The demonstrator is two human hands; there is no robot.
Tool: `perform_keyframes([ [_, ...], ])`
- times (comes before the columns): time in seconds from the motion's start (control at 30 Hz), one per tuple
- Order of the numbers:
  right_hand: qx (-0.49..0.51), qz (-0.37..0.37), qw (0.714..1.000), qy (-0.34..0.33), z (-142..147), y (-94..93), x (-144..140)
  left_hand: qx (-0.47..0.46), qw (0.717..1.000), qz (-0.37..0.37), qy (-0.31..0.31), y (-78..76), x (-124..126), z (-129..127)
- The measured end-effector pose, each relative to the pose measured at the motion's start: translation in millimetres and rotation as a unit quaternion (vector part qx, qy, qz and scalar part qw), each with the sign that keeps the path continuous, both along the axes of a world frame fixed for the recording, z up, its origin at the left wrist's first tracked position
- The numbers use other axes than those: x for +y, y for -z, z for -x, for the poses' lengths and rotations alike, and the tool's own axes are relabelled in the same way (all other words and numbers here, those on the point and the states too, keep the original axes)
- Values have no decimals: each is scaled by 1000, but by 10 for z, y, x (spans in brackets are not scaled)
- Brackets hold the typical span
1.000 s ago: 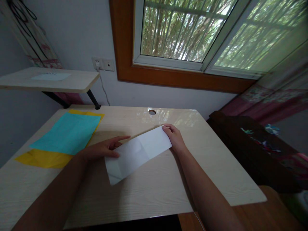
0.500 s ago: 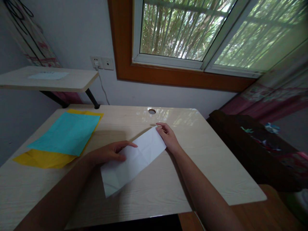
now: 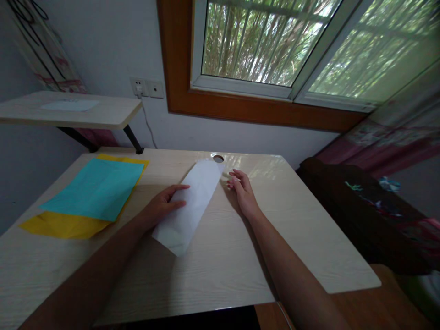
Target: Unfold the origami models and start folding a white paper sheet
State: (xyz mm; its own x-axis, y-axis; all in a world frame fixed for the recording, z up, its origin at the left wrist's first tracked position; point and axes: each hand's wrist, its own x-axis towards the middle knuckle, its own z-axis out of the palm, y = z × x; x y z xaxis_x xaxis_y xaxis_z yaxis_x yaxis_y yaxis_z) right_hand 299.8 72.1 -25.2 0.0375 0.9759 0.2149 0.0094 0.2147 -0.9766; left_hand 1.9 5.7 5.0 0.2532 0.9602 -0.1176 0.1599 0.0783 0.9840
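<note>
Desk [image 3: 240,270] lying under both hands. Blue sheet [image 3: 98,188] resting on yellow sheet [image 3: 62,225], well left of fingers. White paper [image 3: 190,204], folded long, lying slantwise under left fingertips. Left hand [image 3: 161,206] pressing flat, fingers spread, gripping nothing. Right hand [image 3: 242,192] hovering open just right of paper. Judging: keeping edges aligned, pressing crease evenly outward from fingertips.

Before you lay a turquoise paper sheet [image 3: 94,189] atop a yellow sheet [image 3: 63,225] on the desk [image 3: 240,270], a cable hole [image 3: 217,158], a wall socket [image 3: 139,86], a side shelf [image 3: 110,112], a window [image 3: 261,41], a dark cabinet [image 3: 364,211] to your right.
</note>
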Motion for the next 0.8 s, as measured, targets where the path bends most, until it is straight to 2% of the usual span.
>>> perform_keyframes([
  [0.17,-34,-4,997,-65,41,-26,-72,-41,992,-29,-113,-35,8,-38],
  [0.3,-43,-15,988,-148,129,-17,-137,-34,984,-66,-160,-42,-4,-33],
  [0.43,-43,-15,981,-189,221,-65,-194,-39,974,-108,-197,-6,2,-15],
  [0.57,-92,-11,973,-212,294,-202,-272,-53,976,-103,-185,20,-3,-41],
  [0.7,-67,39,971,-226,430,-257,-342,-76,982,-90,-144,40,-22,-92],
  [0.8,-85,68,974,-200,561,-282,-378,-91,984,-98,-119,49,-34,-122],
])
